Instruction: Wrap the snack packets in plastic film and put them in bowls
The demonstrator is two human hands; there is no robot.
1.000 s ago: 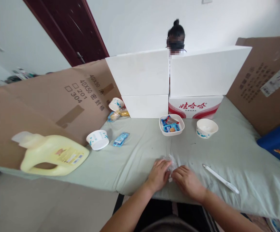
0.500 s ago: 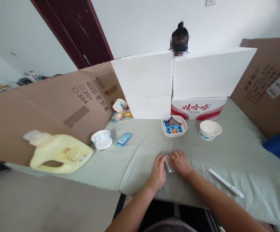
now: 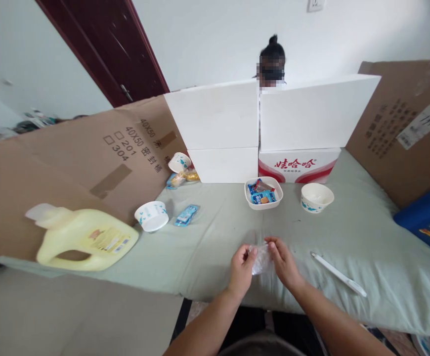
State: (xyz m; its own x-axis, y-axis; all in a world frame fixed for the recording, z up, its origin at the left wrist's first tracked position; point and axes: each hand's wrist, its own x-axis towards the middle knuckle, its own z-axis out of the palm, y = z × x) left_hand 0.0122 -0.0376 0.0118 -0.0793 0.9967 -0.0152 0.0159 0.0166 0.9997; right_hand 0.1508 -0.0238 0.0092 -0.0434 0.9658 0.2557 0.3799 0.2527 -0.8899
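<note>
My left hand (image 3: 242, 269) and my right hand (image 3: 283, 262) both pinch a small clear plastic bag (image 3: 261, 258), lifted just above the pale green cloth (image 3: 215, 237) near its front edge. The bag is crumpled between my fingertips. Beyond my hands stands a white square dish (image 3: 263, 193) with several snack packets in it, and to its right a white bowl (image 3: 317, 197) with a blue pattern.
A yellow jug (image 3: 85, 239) lies on its side at the left. Another bowl (image 3: 151, 215) and a blue packet (image 3: 186, 214) lie left of centre. A white pen (image 3: 338, 274) rests at the right. White boxes (image 3: 270, 123) and cardboard walls ring the cloth; a person sits behind.
My hands were pressing the clear bag flat on the cloth; now both have pinched it and lifted it slightly, fingertips facing each other.
</note>
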